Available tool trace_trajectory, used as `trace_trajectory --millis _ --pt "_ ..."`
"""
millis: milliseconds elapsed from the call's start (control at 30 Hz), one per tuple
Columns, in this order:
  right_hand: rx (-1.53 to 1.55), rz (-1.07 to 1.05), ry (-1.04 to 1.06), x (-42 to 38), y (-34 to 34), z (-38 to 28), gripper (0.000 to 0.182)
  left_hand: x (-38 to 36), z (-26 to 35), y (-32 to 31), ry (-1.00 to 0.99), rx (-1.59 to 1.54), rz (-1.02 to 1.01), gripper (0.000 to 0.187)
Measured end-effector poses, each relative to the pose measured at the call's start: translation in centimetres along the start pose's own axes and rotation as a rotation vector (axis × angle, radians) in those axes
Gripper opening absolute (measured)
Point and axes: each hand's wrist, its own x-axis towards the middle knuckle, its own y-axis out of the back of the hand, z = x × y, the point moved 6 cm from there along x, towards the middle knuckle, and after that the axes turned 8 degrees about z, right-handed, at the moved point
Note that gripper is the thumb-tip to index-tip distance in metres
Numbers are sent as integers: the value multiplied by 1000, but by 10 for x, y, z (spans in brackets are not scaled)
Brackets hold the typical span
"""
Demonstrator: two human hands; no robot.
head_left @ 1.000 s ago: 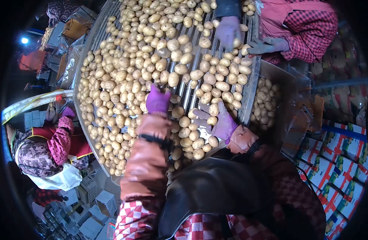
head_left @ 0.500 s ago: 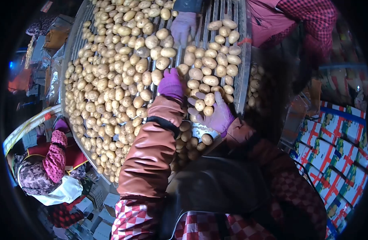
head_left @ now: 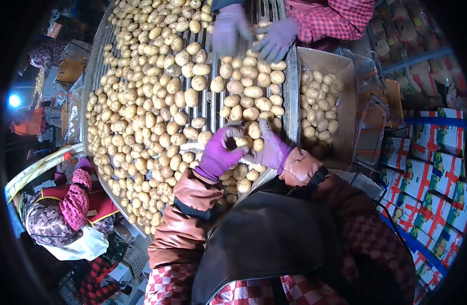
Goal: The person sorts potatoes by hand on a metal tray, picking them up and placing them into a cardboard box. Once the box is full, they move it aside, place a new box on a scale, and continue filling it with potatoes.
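Observation:
My left hand (head_left: 219, 154), in a purple glove, is curled with thumb and fingers around a potato (head_left: 241, 143). Close beside it my right hand (head_left: 275, 148), in a paler purple glove, cups two potatoes (head_left: 256, 144) against its palm and fingers. Both hands are over the near end of a slatted metal sorting table (head_left: 209, 44). Loose yellow potatoes (head_left: 137, 122) cover much of the slats to the left. A smaller group of potatoes (head_left: 251, 92) lies just beyond my hands.
Another person's gloved hands (head_left: 277, 40) work at the table's far side. A cardboard box (head_left: 346, 109) holding potatoes stands right of the metal edge. Printed cartons (head_left: 421, 168) are stacked at far right. Another person (head_left: 55, 218) is at lower left.
My left hand has drawn back toward my right hand and curled around a potato. The other person's second hand has come in over the table. The potato box now shows at right.

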Motion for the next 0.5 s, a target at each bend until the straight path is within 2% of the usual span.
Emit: trace_trajectory --millis 33,100,133,167,200,300,333,367,433,467,500 --pt "-89 -23 6 -2 2 5 73 -12 3 -3 -20 155 -21 51" --pt "-142 -41 10 -3 9 17 75 -34 -15 -5 103 -116 -5 69" --pt "-123 -31 -27 -5 11 24 75 -44 -17 -4 110 -129 -12 80" --pt "-107 -22 -67 -5 12 31 75 -50 -17 0 89 -103 -21 84" --pt "-90 -165 -134 -10 1 38 72 -57 -16 2 104 -165 -19 85" --pt "-171 -195 -68 -17 -12 54 63 -75 -7 9 116 -189 -41 86" --pt "-111 -185 -93 -7 -2 62 50 -81 -2 12 117 -169 -53 85" --pt "-110 -226 -107 -8 1 66 47 -87 0 16 144 -179 -46 85" --pt "-111 -307 -131 -19 -5 71 42 -99 3 22 196 -202 -33 85" --pt "-53 -333 -156 -16 -1 76 42 -105 -2 27 102 -123 -42 82" --pt "-120 -288 -122 -15 0 80 42 -111 -5 32 175 -100 -37 81"
